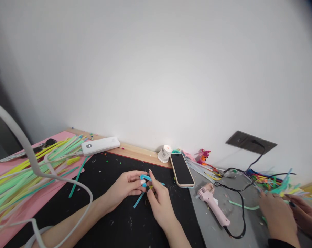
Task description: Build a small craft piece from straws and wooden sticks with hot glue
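My left hand [128, 187] and my right hand [158, 201] meet over a black mat [114, 220]. Both pinch a bent blue pipe cleaner [144, 179], which curls at the top between my fingertips and trails down to the left. A small yellow bit shows between my fingers, too small to name. The fingers of both hands are closed on the blue strand.
A pile of green and yellow pipe cleaners [24, 172] lies on pink paper at the left. A white power bank [100, 145], a tape roll [164, 153], a phone [181, 169] and a pink glue gun [214, 203] sit nearby. Another person's hands [287, 213] work at the right.
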`<act>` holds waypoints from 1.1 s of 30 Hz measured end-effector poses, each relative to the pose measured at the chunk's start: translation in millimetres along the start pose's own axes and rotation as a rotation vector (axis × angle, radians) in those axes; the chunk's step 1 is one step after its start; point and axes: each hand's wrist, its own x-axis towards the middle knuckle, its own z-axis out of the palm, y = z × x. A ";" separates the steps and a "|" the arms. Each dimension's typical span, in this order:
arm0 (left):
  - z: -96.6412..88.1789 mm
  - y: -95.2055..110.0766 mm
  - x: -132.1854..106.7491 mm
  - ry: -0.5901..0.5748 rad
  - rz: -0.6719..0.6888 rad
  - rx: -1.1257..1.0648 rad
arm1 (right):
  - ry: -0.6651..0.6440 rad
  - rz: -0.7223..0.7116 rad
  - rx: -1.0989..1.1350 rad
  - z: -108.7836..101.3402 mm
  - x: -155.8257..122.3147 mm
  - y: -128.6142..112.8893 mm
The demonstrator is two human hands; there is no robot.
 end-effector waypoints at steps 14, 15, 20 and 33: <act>-6.1 3.4 1.6 0.205 0.070 0.047 | 0.139 0.168 0.217 -24.8 0.7 -5.8; -8.0 3.4 2.4 0.228 0.079 0.038 | 0.193 0.177 0.237 -31.6 0.3 -7.5; -11.0 5.9 3.4 0.276 0.081 0.005 | 0.491 0.221 0.121 -74.5 -7.9 -10.7; -10.4 1.2 6.0 0.200 0.065 -0.015 | 0.175 1.003 -0.884 -167.0 -59.9 74.3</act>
